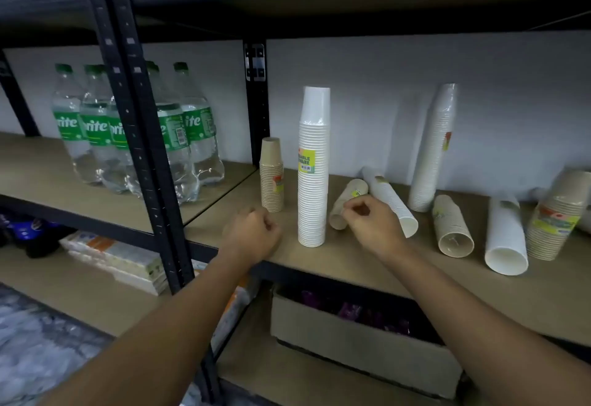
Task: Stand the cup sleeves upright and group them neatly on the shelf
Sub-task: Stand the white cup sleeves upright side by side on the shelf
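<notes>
Eight cup sleeves show on the shelf [367, 265]. Four are white: a tall upright one [313, 182], one leaning against the back wall [431, 150], and two lying down [391, 201] [505, 239]. Four are brown: a short upright one [271, 178], two lying down [347, 201] [452, 226], and one tilted at the far right [558, 217]. On the neighbouring shelf stand at least five green-labelled soda bottles [96, 130]; the upright post hides part of the group. Two hands [252, 233] [374, 223] are in view.

Two stacks stand upright at the left: a short brown stack [272, 175] and a tall white stack [313, 169]. Another white stack [433, 150] leans on the wall. Four stacks lie toppled on the shelf [367, 265].
</notes>
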A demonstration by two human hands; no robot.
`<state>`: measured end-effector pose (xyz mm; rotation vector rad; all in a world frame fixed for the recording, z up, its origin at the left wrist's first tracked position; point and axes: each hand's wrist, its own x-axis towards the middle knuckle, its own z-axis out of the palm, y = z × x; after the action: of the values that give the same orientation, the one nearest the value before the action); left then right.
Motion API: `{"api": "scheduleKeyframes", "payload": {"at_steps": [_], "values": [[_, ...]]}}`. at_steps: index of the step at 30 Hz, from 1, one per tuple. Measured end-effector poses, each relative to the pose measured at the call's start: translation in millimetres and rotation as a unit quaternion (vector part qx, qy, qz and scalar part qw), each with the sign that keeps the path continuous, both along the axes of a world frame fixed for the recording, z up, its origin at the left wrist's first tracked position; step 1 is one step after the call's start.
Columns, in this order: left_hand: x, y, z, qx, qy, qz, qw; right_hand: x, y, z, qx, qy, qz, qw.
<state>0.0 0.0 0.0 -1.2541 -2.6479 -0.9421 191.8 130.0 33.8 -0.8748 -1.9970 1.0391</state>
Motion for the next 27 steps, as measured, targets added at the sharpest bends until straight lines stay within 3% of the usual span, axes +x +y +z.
{"api": "scheduleKeyframes", "payload": {"at_steps": [6, 17, 27], "values": [[4, 4, -19, 0.023, 0.087, 0.042, 0.995, -13, -14, -14, 0.015, 0.028, 0.05, 0.998], [2, 5, -22, 0.011, 0.098, 0.056, 0.994, -43, -26, -37, 0.065, 0.035, 0.011, 0.997], [-21, 3, -2, -0.007, 0.043, 0.038, 0.998, -70, -21, -35, 0.077, 0.026, 0.013, 0.997]]}}
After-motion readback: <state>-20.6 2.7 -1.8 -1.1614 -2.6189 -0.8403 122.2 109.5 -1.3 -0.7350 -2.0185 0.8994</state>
